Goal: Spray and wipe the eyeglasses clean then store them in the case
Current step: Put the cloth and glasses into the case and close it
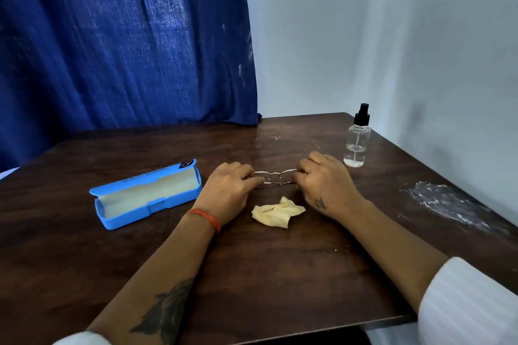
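Note:
Thin metal-framed eyeglasses [276,175] lie low on the dark wooden table [252,274] at its middle. My left hand [228,190] grips their left end and my right hand [325,182] grips their right end; the fingers hide both lens edges. A crumpled pale yellow cloth [277,212] lies just in front of the glasses, between my wrists. The blue eyeglass case [145,194] stands open to the left, its cream lining showing. A clear spray bottle [357,138] with a black nozzle stands upright behind my right hand.
A blue curtain [126,42] hangs behind the table's far left edge. A pale wall runs along the back and right. A white powdery smear [445,202] marks the table near its right edge.

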`<action>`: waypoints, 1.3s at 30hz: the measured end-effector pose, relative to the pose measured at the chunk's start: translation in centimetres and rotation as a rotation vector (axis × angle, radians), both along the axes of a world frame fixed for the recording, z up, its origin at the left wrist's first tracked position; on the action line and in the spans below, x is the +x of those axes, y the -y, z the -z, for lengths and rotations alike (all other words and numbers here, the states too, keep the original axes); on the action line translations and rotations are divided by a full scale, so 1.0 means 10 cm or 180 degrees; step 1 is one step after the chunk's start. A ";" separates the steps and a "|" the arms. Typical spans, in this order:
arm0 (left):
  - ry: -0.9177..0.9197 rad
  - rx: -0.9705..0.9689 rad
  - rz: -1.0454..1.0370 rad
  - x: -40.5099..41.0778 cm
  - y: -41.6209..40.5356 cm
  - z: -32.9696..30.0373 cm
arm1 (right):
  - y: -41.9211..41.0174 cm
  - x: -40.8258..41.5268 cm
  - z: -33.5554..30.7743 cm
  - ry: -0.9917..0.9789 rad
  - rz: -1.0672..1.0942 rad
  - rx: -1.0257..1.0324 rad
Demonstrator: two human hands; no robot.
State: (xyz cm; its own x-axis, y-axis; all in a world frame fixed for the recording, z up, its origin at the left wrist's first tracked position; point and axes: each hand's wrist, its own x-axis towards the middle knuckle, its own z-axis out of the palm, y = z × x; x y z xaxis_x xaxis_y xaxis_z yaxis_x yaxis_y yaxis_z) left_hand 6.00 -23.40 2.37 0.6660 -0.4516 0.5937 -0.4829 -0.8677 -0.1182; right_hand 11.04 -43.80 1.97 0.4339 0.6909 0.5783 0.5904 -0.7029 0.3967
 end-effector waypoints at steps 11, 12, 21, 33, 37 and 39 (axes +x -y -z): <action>-0.0227 0.0054 -0.0029 -0.06 0.03 0.04 | -0.04 -0.18 0.05 -0.0582 0.0076 0.0479; -0.0214 -0.0015 -0.0025 -0.07 0.03 0.05 | -0.02 -0.18 0.06 -0.0802 0.0010 0.0979; -0.0141 -0.1536 -0.0015 -0.25 0.05 0.15 | 0.21 -0.37 0.07 -0.2406 -0.0581 0.1346; -0.0495 -0.2801 0.0003 -0.64 0.29 0.01 | -0.04 -0.56 -0.49 -0.2053 -0.0559 0.1330; -0.0399 -0.2777 0.0020 -0.74 0.39 -0.09 | -0.13 -0.73 -0.80 -0.1826 -0.0580 0.1078; -0.0520 -0.2723 0.0039 -0.79 0.42 -0.17 | -0.18 -0.81 -0.93 -0.1903 -0.0618 0.1044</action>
